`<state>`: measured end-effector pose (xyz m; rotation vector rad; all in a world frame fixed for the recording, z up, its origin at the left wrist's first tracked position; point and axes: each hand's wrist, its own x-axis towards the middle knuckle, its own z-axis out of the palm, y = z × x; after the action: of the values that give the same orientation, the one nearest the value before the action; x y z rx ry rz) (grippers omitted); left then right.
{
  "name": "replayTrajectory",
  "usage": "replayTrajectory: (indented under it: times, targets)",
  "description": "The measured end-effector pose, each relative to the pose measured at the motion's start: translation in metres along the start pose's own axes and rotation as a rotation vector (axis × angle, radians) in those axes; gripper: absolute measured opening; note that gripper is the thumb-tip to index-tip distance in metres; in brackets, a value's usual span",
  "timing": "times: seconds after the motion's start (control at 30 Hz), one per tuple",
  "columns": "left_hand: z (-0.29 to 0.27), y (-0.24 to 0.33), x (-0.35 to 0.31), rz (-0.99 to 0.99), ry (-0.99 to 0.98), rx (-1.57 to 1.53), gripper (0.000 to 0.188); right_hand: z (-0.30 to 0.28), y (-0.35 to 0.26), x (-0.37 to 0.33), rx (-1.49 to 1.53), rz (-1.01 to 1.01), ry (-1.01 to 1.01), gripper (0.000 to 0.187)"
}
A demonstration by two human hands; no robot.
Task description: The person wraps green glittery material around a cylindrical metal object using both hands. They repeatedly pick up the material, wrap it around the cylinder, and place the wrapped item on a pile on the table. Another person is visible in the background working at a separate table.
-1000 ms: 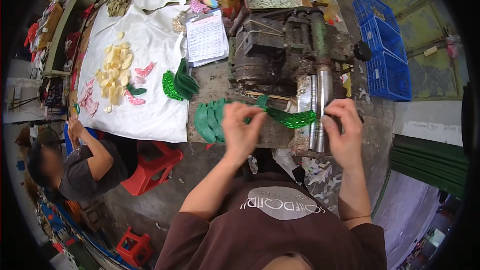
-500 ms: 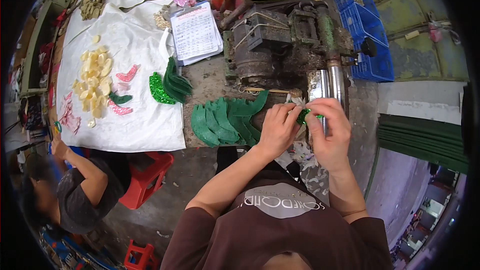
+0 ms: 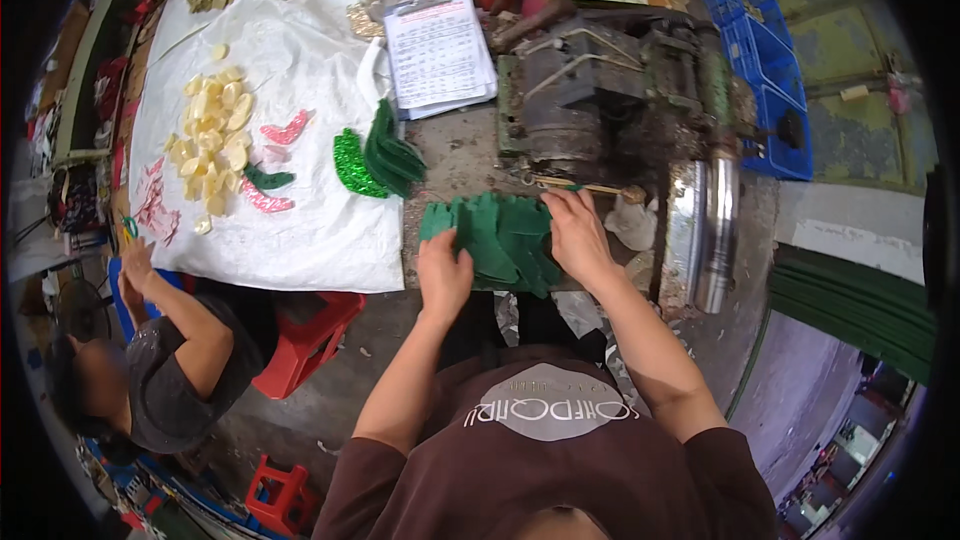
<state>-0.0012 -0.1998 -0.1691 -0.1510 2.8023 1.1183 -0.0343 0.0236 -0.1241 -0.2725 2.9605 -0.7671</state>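
from here i see green cutouts (image 3: 492, 238) heaped on the bench (image 3: 455, 158), the left hand (image 3: 445, 273) at their eight o'clock, the right hand (image 3: 578, 240) at three, both touching; whether either pinches anything, i can't tell. a dark machine (image 3: 568, 130) sits at one, a glittery green piece (image 3: 357, 164) at ten.

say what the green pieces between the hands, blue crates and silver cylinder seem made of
Green pieces: perhaps matte felt or fabric, given dull surfaces. Blue crates: likely molded plastic, with lattice walls. Silver cylinder: apparently polished metal, showing bright streaks.
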Motion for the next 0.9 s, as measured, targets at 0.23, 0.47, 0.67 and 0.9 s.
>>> replayTrajectory:
  times: [0.23, 0.47, 0.67, 0.9]
  targets:
    - [-0.029, -0.013, 0.014, 0.009, 0.154, 0.004, 0.054, 0.028, 0.016, -0.004, -0.392, 0.077, -0.100, 0.036]
    - [-0.056, -0.089, 0.106, -0.399, 0.361, -0.279, 0.069, -0.002, 0.032, -0.026, -0.019, 0.275, -0.058, 0.014]
    - [-0.045, -0.090, 0.158, -0.562, 0.334, -0.350, 0.087, 0.005, 0.013, -0.020, 0.889, 0.629, -0.122, 0.024]
    - [-0.032, -0.059, 0.168, -0.421, 0.290, -0.279, 0.068, 0.043, -0.011, -0.019, 0.215, 0.279, -0.005, 0.021]
